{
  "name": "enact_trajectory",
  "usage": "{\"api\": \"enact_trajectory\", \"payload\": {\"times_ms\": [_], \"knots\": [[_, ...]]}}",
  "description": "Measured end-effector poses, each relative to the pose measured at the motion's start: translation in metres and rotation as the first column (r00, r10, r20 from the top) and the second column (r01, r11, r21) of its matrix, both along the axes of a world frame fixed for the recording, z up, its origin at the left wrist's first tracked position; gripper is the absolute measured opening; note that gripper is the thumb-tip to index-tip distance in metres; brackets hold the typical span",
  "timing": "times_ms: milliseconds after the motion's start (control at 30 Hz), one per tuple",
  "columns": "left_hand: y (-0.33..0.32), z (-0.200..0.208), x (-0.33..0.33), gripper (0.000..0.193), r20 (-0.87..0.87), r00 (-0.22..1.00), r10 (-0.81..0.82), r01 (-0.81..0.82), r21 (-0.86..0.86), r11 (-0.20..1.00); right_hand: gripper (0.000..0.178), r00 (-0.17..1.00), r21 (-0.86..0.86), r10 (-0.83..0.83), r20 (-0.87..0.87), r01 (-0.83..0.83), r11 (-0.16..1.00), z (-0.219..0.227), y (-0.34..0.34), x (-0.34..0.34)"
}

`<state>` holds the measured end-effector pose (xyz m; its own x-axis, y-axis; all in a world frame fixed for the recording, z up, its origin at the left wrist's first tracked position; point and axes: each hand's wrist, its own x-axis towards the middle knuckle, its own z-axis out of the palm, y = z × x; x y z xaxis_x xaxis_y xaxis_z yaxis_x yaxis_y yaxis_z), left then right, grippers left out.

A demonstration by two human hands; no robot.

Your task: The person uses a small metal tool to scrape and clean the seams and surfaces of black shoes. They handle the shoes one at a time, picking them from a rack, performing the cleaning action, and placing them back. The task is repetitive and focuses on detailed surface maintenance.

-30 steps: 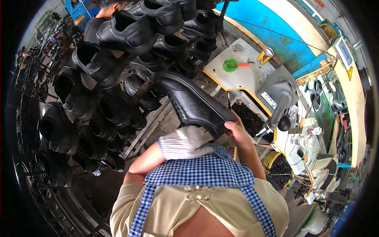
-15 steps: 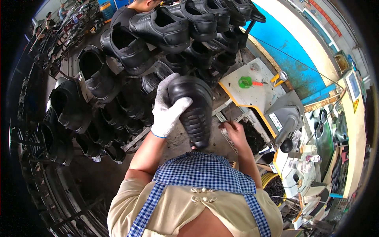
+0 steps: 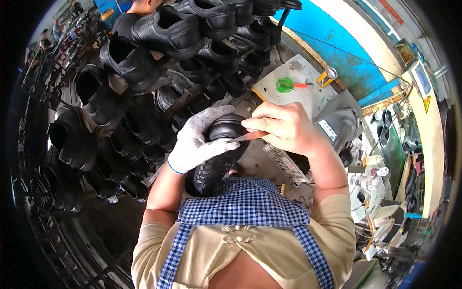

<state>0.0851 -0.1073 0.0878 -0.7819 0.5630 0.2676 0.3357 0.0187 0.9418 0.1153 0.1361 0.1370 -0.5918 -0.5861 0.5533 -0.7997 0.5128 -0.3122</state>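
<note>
My left hand [image 3: 197,139], in a white-grey knit glove, is closed around the toe end of a black shoe [image 3: 211,166]. The shoe is tilted, its rounded toe up and away from me and its other end down by my apron. My bare right hand [image 3: 288,126] pinches a thin, pointed blade [image 3: 249,136] between thumb and fingers. The blade lies across the shoe just below the toe cap, its tip close to my gloved thumb. Whether its edge touches the shoe I cannot tell.
Racks of black shoes [image 3: 168,31] fill the left and far side. At right stands a white worktable [image 3: 293,72] with a green object [image 3: 284,85] and a yellow-handled roll [image 3: 327,77]. A white crate [image 3: 288,164] sits below my right forearm. Another person [image 3: 126,24] is behind the racks.
My right hand has risen from beside the crate to the shoe's toe, bringing the blade to it. My left hand has lowered and tilted the shoe. The view has shifted slightly.
</note>
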Motion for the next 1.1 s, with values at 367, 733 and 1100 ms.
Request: {"api": "enact_trajectory", "payload": {"times_ms": [367, 733, 1100], "knots": [[0.014, -0.009, 0.001, 0.063, 0.062, 0.985, -0.158, 0.157, 0.026, 0.987, 0.025, 0.969, 0.407, -0.012, 0.246, -0.092, 0.909, 0.022, 0.004, 0.003], [0.01, -0.003, 0.005, 0.066, 0.203, 0.979, 0.013, -0.036, 0.11, 0.993, 0.052, 0.952, 0.106, -0.259, 0.164, 0.244, 0.964, -0.003, 0.009, 0.039], [0.017, -0.007, 0.012, 0.064, 0.228, 0.974, 0.019, -0.044, 0.104, 0.994, 0.045, 0.956, -0.005, -0.248, 0.156, 0.252, 0.968, -0.017, 0.012, 0.046]]}}
